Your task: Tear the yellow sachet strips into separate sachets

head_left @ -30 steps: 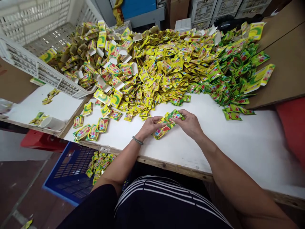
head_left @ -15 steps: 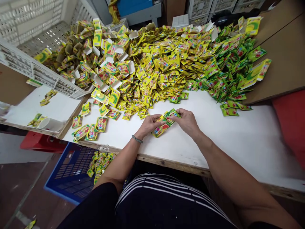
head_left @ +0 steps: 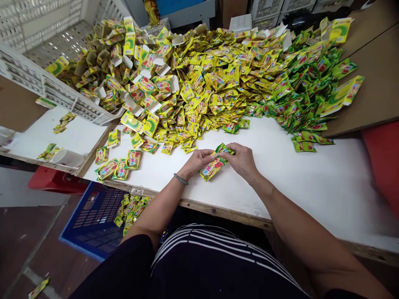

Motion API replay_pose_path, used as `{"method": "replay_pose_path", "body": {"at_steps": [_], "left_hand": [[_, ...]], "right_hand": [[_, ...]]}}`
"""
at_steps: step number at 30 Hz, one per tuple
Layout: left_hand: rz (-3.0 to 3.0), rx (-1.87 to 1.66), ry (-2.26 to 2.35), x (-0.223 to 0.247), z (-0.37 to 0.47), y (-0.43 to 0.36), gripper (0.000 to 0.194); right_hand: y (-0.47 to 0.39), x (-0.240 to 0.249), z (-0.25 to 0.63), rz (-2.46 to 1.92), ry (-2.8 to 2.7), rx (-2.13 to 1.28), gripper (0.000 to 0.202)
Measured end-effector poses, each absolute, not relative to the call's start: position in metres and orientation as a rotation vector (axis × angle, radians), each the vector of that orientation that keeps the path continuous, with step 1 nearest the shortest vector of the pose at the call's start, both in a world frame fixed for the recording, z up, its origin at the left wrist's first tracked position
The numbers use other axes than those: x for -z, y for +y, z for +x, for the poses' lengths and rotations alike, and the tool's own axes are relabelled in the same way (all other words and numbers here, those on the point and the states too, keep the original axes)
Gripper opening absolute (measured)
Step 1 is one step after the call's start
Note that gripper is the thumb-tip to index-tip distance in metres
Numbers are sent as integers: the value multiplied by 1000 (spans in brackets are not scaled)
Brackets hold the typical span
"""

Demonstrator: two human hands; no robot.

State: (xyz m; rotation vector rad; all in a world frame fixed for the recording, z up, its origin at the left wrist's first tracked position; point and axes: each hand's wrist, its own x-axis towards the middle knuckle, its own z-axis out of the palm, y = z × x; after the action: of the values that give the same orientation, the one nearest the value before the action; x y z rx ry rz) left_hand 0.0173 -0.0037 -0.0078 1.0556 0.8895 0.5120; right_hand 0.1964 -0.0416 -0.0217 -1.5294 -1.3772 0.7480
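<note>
Both hands meet at the middle of the white table (head_left: 311, 182) over a small stack of yellow and green sachets (head_left: 212, 167). My left hand (head_left: 197, 162), with a bead bracelet at the wrist, grips the stack's left end. My right hand (head_left: 240, 160) pinches its far right end, where green sachets stick out. Just beyond the hands spreads a big heap of yellow sachets (head_left: 212, 83), turning into green sachets (head_left: 305, 91) toward the right.
A white plastic crate (head_left: 37, 83) at the left spills open small cartons (head_left: 134, 74). Several filled packs (head_left: 118, 166) lie near the table's left front edge. A blue crate (head_left: 93, 220) with sachets stands on the floor below. Brown board (head_left: 374, 83) lies at right.
The two hands have closed in on the stack, squeezing the sachets together; less green shows past the right fingers. The view has shifted slightly.
</note>
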Motion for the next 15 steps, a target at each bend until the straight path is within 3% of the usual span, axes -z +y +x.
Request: {"method": "replay_pose_path", "body": {"at_steps": [5,11,15], "left_hand": [[948,-673,913,10,18,-2,57],[1013,-646,938,13,18,-5,58],[1036,-665,881,8,22,-7,58]], "right_hand": [[-40,29,199,-1502,-1480,-554,37],[-37,38,195,-1465,-1585,-714,38],[-38,36,197,-1514,-1430,-610,32]]}}
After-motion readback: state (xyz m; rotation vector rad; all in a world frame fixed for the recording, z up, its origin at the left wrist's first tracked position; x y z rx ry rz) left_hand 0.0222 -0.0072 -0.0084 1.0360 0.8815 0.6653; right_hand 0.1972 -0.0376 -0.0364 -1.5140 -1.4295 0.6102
